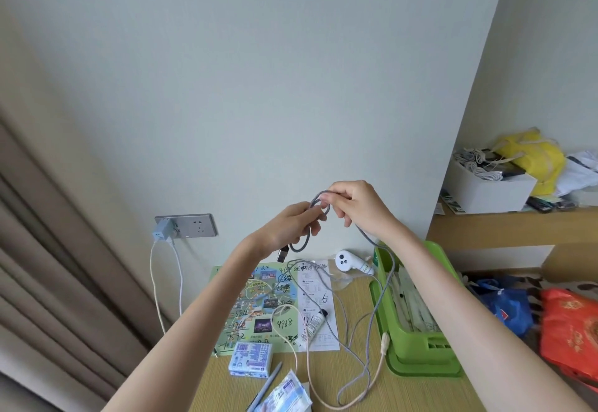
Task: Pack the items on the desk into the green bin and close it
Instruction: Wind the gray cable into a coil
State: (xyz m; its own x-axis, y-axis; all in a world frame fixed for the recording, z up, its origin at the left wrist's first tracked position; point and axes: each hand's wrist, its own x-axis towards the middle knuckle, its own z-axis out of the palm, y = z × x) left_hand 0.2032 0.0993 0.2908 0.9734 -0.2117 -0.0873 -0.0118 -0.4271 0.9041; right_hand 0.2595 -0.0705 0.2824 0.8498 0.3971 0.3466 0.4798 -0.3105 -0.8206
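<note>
Both hands are raised above the desk with a grey braided cable (365, 237) between them. My left hand (288, 227) grips a small coil of it, its USB plug dangling below. My right hand (356, 204) pinches the cable at the top of the loop. The rest of the cable trails down onto the desk and loops near the green bin (417, 347), which stands open at the right with pale packets inside. On the desk lie a white cable (378, 369), a blue box (250, 358), a small tube (315, 322), a pen (270, 382) and a blue-white packet (284, 395).
A colourful map sheet (255, 308) and a printed paper (318, 298) cover the desk's back. A white device (348, 261) lies by the wall. A charger (163, 228) sits in the wall socket. Shelf with white box (488, 191) and bags at right; curtain at left.
</note>
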